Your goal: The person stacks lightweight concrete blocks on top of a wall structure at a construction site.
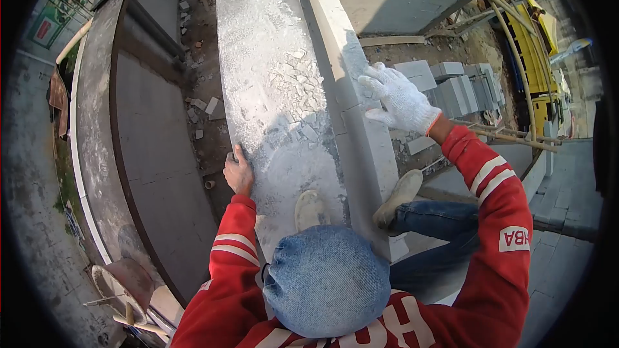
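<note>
My left hand (239, 171), bare, holds the left edge of a long, dust-covered plank (271, 96), with part of the hand hidden at the edge. Broken white rubble (298, 84) lies scattered over the plank's right half. My right hand (401, 102), in a white knit glove, is at the pale block wall (342, 38) beside the plank, its fingers apart and nothing visible in it. One shoe (312, 210) stands on the plank; the other (400, 198) is over the wall's right side.
Stacked grey blocks (454, 90) and bamboo poles (516, 64) stand at the right. A yellow frame (541, 26) is farther back. Left of the plank is a deep gap with debris on the ground (209, 64), then another wall (161, 154). A wheelbarrow (119, 293) is at lower left.
</note>
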Action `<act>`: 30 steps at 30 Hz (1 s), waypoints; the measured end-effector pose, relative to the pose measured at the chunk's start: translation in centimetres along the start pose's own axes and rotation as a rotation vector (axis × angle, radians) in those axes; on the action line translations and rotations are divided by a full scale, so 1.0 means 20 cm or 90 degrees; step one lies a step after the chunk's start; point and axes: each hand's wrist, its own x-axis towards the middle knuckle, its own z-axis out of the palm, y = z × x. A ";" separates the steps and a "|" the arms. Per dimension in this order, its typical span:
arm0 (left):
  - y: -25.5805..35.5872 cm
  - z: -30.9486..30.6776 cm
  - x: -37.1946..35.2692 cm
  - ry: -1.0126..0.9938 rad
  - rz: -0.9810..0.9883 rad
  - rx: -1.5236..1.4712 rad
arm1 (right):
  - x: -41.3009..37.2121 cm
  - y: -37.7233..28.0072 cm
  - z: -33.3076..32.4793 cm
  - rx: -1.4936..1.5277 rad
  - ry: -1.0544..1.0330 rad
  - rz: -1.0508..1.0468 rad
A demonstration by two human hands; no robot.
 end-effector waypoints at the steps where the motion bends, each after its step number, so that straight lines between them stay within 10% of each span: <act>1: 0.00 0.00 0.01 -0.006 0.011 -0.002 | 0.09 -0.03 0.18 0.046 0.064 -0.006; 8: 0.01 -0.02 -0.03 0.009 0.075 -0.076 | 0.62 -0.13 0.87 0.304 0.348 0.149; 15: -0.06 0.00 -0.03 0.148 0.059 -0.285 | 0.96 0.12 0.80 0.246 0.237 0.045; 23: 0.02 -0.15 -0.12 0.200 -0.025 -0.475 | 0.70 -0.35 0.86 0.285 0.207 0.009; 27: 0.17 -0.18 -0.23 0.266 0.192 -0.421 | 0.60 -0.80 0.89 0.383 0.224 0.070; 30: 0.32 -0.24 -0.48 0.118 0.318 -0.368 | 0.63 -1.03 0.96 0.435 0.081 -0.223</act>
